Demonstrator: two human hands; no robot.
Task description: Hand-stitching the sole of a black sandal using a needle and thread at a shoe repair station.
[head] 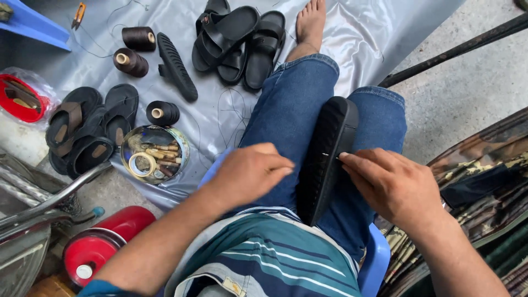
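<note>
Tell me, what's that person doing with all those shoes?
A person in blue jeans sits with a black ribbed rubber shoe sole standing on edge between the knees. The right hand presses its fingertips against the sole's edge, and the left hand rests on the thigh beside it. On the grey plastic sheet lie black sandals, dark spools of thread and a round tin of small tools. A second loose black sole lies there too.
</note>
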